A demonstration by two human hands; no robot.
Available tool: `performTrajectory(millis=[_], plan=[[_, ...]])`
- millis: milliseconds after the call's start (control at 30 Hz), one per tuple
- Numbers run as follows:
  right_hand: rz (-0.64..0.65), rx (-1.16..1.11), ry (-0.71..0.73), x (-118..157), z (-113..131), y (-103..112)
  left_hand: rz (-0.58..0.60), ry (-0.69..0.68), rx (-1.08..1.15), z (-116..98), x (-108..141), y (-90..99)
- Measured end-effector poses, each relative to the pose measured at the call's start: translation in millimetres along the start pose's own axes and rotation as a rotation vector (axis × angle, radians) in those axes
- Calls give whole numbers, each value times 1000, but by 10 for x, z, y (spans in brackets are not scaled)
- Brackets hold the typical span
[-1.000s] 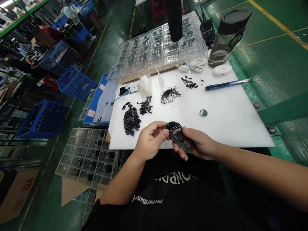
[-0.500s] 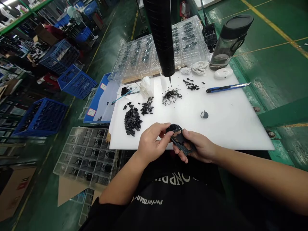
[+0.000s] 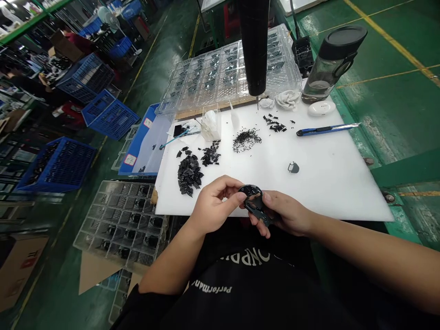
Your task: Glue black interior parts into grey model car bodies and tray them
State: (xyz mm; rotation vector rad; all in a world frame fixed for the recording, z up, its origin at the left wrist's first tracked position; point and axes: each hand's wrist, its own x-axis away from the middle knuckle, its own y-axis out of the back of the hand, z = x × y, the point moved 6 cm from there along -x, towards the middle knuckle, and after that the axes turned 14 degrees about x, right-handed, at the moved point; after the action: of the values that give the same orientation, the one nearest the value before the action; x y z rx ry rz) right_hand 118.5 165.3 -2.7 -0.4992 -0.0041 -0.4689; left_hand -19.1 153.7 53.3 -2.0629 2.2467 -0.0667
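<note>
Bracing black plastic shell (image 3: 258, 213) above near edge of desk (image 3: 330, 188) with fingers of right hand (image 3: 292, 213) clamped on its side, pinching rim with fingers of left hand (image 3: 212, 210). Likely needing light, even pressure to avoid flexing.

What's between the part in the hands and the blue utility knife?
One small dark piece lies on the white board, which otherwise looks bare between the held part and the utility knife in the head view.
</note>
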Motion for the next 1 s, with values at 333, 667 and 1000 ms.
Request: performTrajectory(millis=[333, 667, 1000], plan=[[-40, 309, 25, 32, 103, 25, -50, -769, -744, -237, 108, -198], [-204, 1078, 344, 115, 437, 118, 136, -556, -526, -144, 50, -45], [-261, 1404, 595, 79, 404, 105, 219, -760, -736, -125, 139, -9]])
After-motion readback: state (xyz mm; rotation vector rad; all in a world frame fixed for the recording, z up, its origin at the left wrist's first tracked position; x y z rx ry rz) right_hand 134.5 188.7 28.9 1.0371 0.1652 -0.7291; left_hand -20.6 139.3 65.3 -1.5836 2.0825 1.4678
